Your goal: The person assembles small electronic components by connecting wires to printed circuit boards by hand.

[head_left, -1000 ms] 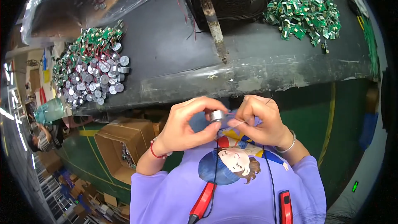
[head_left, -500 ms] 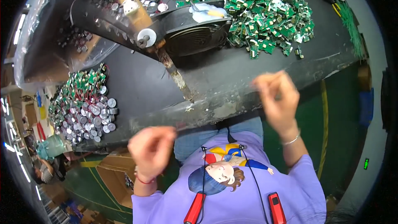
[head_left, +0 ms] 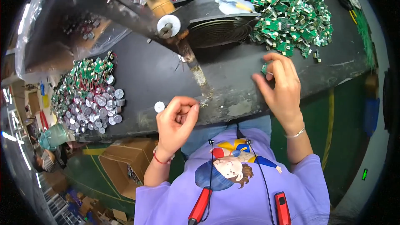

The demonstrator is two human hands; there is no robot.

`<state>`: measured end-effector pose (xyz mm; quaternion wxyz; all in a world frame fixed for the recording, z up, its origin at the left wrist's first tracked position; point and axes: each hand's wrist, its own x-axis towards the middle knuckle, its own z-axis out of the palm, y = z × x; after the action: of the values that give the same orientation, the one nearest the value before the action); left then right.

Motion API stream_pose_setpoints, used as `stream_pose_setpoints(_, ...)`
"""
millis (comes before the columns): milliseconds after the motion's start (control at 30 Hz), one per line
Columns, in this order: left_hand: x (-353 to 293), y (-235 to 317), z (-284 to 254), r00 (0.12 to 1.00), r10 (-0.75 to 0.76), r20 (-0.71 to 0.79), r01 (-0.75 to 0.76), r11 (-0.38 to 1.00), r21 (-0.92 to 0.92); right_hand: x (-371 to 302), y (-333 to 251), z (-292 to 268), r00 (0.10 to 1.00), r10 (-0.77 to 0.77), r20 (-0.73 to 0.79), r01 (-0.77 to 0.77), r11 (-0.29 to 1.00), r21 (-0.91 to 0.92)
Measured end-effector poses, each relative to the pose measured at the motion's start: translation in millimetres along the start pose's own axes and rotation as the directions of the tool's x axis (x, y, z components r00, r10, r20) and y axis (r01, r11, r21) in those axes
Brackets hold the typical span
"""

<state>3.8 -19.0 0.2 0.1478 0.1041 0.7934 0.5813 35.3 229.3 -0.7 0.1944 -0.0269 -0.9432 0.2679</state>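
My left hand (head_left: 177, 123) is over the table's front edge, closed, with thumb and curled fingertips together; whatever they may hold is hidden. A round silver disc part (head_left: 159, 106) shows beside its knuckles. My right hand (head_left: 283, 87) reaches over the table with thumb apart from its bent fingers. By its fingertips is a small green circuit board (head_left: 264, 68); I cannot tell whether they touch it. Between the hands, a worn metal bar (head_left: 199, 76) slants down to the table edge from a stand with a white washer (head_left: 168, 26).
A large heap of green circuit boards (head_left: 287, 12) lies at the back right. Wired boards and silver discs (head_left: 98, 104) are piled on the left. Behind the bar stands a black fan (head_left: 221, 31) with a whitish pad (head_left: 235, 4). A cardboard box (head_left: 125, 162) is below the table.
Both hands have moved forward over the table, and my right fingers have spread from a pinch. The silver disc and small board now show by the hands. The view has shifted slightly.
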Motion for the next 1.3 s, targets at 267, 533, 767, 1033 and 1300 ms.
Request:
stream_pose_setpoints(267, -2.8, -8.7, -7.8, 0.997, -0.037, 0.072, 0.056, 0.959, -0.276, -9.5, 4.8, -9.1, 0.984, 0.149, -0.098, -0.14, 0.986, 0.093)
stream_pose_setpoints(533, -5.9, 2.1, -1.4, 0.987, -0.112, 0.116, 0.149, 0.906, -0.397, -34.2, -38.1, 27.5, 0.998, -0.022, -0.05, 0.047, 0.817, 0.574)
stream_pose_setpoints(767, 5.4, -1.8, 8.5, 0.985, 0.171, 0.033, -0.155, 0.948, -0.277, -21.7, -48.7, 24.3, 0.995, -0.096, 0.022, 0.05, 0.679, 0.732)
stream_pose_setpoints(1033, 6.5, 3.8, 10.6, 0.984, -0.025, 0.174, 0.126, 0.793, -0.596, -15.8, -51.7, 27.9, 0.996, -0.064, -0.065, 0.091, 0.718, 0.69)
stream_pose_setpoints(1300, 10.7, 8.1, 15.0, 0.991, -0.033, 0.133, 0.112, 0.753, -0.649, -11.9, -50.7, 28.8, 0.989, -0.066, -0.132, 0.137, 0.746, 0.652)
